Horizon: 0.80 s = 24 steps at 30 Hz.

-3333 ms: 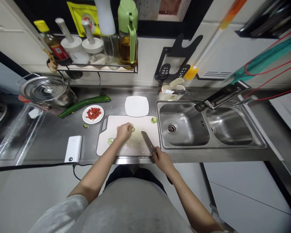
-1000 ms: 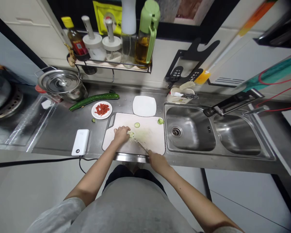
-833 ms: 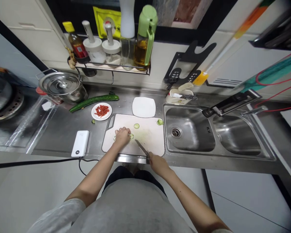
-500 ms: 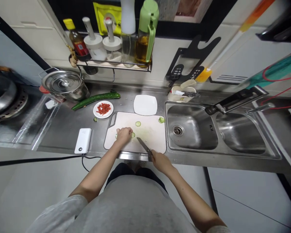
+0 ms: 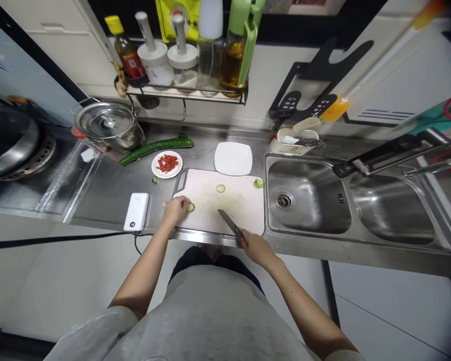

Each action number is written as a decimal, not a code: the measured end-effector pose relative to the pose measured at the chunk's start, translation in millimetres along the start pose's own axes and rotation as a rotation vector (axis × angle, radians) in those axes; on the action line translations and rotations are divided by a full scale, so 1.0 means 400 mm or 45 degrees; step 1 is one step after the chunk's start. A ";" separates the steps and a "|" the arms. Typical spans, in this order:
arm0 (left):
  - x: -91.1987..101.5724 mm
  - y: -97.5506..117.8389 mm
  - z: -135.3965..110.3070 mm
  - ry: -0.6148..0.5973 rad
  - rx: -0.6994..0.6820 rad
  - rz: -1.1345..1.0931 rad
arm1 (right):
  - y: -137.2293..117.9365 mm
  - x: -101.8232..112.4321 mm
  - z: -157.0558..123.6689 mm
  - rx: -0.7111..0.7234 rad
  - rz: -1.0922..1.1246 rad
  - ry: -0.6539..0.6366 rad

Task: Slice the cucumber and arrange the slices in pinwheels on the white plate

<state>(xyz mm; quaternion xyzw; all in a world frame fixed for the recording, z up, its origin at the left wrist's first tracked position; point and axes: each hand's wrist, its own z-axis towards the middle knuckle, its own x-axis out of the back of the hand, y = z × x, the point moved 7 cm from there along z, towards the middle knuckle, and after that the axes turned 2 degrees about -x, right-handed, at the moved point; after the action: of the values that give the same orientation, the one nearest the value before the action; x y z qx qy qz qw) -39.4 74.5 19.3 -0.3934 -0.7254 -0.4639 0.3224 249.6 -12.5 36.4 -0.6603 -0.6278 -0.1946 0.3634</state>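
My left hand (image 5: 175, 208) rests at the left edge of the white cutting board (image 5: 233, 213), fingers curled on cucumber slices (image 5: 190, 206). My right hand (image 5: 256, 247) grips the handle of a kitchen knife (image 5: 228, 224), whose blade points up-left over the board's front part. One loose cucumber slice (image 5: 220, 188) lies mid-board. A small stack of slices (image 5: 259, 183) sits at the board's far right corner.
Behind the board lie a white square plate (image 5: 233, 158), a small dish of red chilli pieces (image 5: 167, 164) and a whole cucumber (image 5: 156, 149). A white power bank (image 5: 137, 211) lies left of the board, a lidded pot (image 5: 108, 125) beyond it. A double sink (image 5: 308, 205) is on the right.
My left hand has slid from the board's middle to its left edge, taking slices along. The knife has lifted away from the cutting spot. The camera view shifted slightly.
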 end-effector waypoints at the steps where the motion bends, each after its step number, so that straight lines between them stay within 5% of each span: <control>1: 0.001 -0.002 0.004 0.016 -0.011 0.027 | 0.001 -0.001 0.002 0.003 -0.002 0.003; 9: 0.001 0.006 0.010 0.224 -0.014 -0.093 | 0.007 -0.005 0.001 0.002 0.014 0.018; 18: -0.109 0.285 0.151 0.050 -0.395 0.078 | 0.053 0.026 -0.002 -0.172 0.076 0.149; 24: -0.125 0.323 0.192 -0.109 -0.420 0.173 | 0.077 0.017 -0.019 -0.194 0.105 0.193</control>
<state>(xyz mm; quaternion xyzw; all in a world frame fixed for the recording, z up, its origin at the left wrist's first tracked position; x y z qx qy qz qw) 89.4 165.8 4.0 -0.5083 -0.6242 -0.5366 0.2530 281.8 -11.8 39.2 -0.6947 -0.5542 -0.2759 0.3662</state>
